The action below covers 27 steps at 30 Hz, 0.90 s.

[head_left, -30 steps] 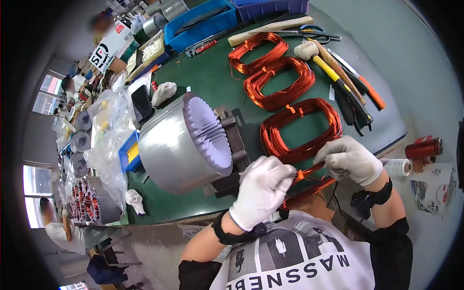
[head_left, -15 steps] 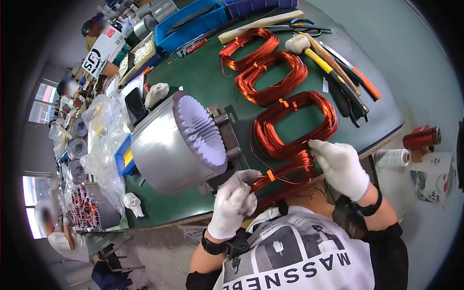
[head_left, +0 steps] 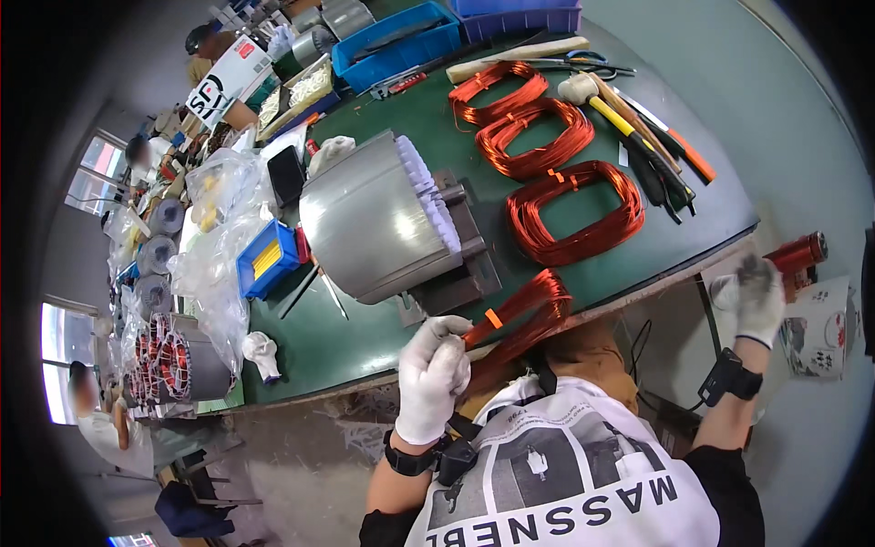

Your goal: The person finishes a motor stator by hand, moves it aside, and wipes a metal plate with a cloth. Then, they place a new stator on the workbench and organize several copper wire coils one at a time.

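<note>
My left hand [head_left: 430, 378], in a white glove, pinches the end of a copper wire coil [head_left: 545, 301] at the table's near edge. An orange tape band [head_left: 493, 318] wraps the coil beside my fingers, and its far loop rests over the edge. My gloved right hand [head_left: 758, 305] is far out to the right, off the table, close to a red can [head_left: 798, 252]. Motion smears its fingers, so I cannot see whether they grip anything. Beyond my left hand lies a grey metal cylinder [head_left: 365, 228] on its side, with white liners along its open end.
Several oval copper coils [head_left: 629, 214] lie across the table's right half. A yellow-handled mallet [head_left: 612, 118] and other tools lie beyond them. Left of the cylinder stand a blue box [head_left: 266, 260] of yellow strips, a phone [head_left: 286, 175] and plastic bags. Other people work farther left.
My right hand has left the coils and swung right, off the table. My left hand keeps its hold on the coil, now apart from the others. The whole view has shifted.
</note>
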Available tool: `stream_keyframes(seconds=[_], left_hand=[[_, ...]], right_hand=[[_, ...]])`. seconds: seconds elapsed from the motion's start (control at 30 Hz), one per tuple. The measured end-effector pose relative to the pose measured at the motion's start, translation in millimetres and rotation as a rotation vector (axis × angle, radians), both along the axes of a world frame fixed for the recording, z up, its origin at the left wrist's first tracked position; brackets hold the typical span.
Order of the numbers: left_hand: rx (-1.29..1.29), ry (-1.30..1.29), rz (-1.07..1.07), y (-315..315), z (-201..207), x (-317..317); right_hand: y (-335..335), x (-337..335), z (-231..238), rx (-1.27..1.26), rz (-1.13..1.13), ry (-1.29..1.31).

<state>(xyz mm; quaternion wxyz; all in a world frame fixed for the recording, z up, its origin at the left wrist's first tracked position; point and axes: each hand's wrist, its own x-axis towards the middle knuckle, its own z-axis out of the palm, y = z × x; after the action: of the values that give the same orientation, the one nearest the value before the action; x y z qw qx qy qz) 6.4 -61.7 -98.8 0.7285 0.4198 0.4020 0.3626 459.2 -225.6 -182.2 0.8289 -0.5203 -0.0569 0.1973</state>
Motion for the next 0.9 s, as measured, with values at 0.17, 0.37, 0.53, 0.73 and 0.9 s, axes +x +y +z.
stream_keyframes(seconds=[0.17, 0.37, 0.53, 0.73, 0.9], left_hand=[[0.396, 0.330, -0.206, -3.5, 6.9, 8.1], [1.037, 0.488, -0.415, 7.4, 34.1, 22.2], [1.412, 0.821, -0.176, 17.9, 18.6, 29.0], [1.428, 0.970, -0.069, 14.5, 4.2, 37.2], [1.537, 0.816, -0.225, -9.2, 19.0, 67.3]], right_hand=[[50.3, -170.1, 116.9, -0.386, 0.192, -0.892], [121.1, -185.8, 115.8, -0.492, 1.903, -0.629], [109.7, -187.4, 109.5, -0.253, 2.102, 0.141], [111.6, -181.3, 102.9, -0.445, 1.881, -0.219], [108.3, -197.7, 108.2, -0.498, 1.715, -0.488]])
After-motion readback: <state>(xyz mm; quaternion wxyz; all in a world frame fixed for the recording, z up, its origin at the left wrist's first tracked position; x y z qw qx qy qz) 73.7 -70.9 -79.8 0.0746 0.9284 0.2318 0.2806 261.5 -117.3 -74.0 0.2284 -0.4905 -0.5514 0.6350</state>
